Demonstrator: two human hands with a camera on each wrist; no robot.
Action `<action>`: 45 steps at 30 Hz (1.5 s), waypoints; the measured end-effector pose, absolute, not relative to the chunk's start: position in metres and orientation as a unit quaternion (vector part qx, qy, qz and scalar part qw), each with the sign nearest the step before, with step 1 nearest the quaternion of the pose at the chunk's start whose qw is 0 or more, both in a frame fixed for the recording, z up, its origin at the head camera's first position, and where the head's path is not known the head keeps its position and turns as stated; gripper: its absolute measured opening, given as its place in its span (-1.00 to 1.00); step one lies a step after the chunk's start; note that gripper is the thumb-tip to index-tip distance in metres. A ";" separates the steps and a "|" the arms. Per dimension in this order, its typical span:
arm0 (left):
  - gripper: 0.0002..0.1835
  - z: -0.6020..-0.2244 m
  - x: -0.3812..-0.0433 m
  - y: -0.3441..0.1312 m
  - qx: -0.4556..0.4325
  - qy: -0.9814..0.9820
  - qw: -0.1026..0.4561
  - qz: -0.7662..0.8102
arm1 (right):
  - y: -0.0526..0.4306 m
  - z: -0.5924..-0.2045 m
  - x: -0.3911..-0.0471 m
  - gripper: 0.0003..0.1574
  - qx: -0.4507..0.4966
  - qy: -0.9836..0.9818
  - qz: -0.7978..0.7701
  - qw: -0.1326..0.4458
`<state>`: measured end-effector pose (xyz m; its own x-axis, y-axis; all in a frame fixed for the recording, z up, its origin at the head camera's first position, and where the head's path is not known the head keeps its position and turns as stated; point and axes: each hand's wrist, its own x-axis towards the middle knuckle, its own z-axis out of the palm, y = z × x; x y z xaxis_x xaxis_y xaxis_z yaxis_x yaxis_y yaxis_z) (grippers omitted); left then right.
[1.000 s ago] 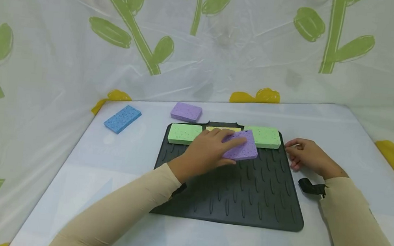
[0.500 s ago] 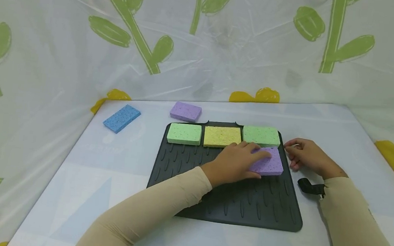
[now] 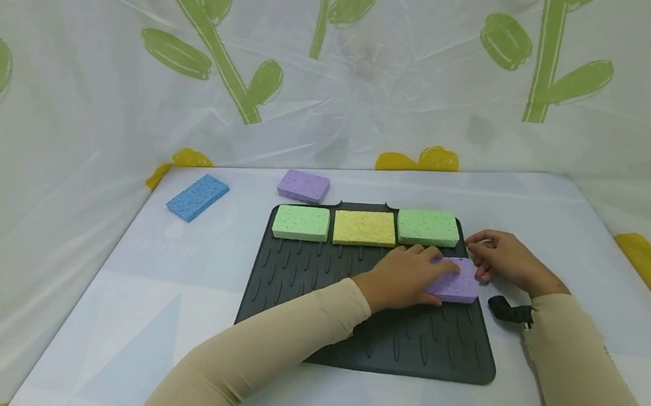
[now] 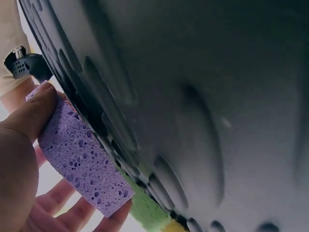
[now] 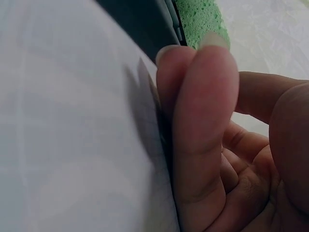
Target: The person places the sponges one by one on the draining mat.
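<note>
Over the last second the left hand (image 3: 406, 279) has carried the held purple sponge (image 3: 459, 284) from above the yellow sponge (image 3: 364, 228) to the right edge of the dark ribbed mat (image 3: 435, 351); the yellow one, mostly covered then, now shows whole. The held sponge is just in front of the right green sponge (image 3: 427, 229), squared to it and apart from the back row; that makes it the only piece forward of that row, though its placing looks unfinished, since the grip is not released; whether it bears fully on the mat I cannot tell. The left fingers are parted only by the sponge, thumb on one side; the right hand (image 3: 505, 263) has kept its place beside the mat's edge, fingers loosely bent, with nothing visible in them. The left green sponge (image 3: 301, 223) ends the row; behind the mat lie another purple sponge (image 3: 303, 186) and, farther left, a blue sponge (image 3: 198, 198), on a pale tabletop (image 3: 129, 289); a whitish sheet (image 3: 79, 75) with green leaves hangs behind.
</note>
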<state>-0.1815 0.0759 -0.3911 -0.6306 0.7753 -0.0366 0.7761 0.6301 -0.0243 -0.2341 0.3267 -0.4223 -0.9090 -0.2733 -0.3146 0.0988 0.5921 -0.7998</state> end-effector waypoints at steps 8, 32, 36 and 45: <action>-0.31 -0.395 -0.180 0.083 0.443 0.896 -0.003 -0.031 | 0.327 -0.422 -0.235 -0.46 -0.050 0.870 -0.446 0.206; -0.30 -0.400 -0.178 0.083 0.438 0.897 -0.010 -0.052 | 0.322 -0.416 -0.234 -0.45 -0.055 0.869 -0.448 0.205; -0.30 -0.401 -0.177 0.083 0.440 0.897 -0.003 -0.047 | 0.322 -0.417 -0.233 -0.44 -0.055 0.868 -0.447 0.208; -0.29 -0.393 -0.176 0.080 0.436 0.898 0.016 -0.057 | 0.324 -0.420 -0.233 -0.43 -0.057 0.867 -0.450 0.206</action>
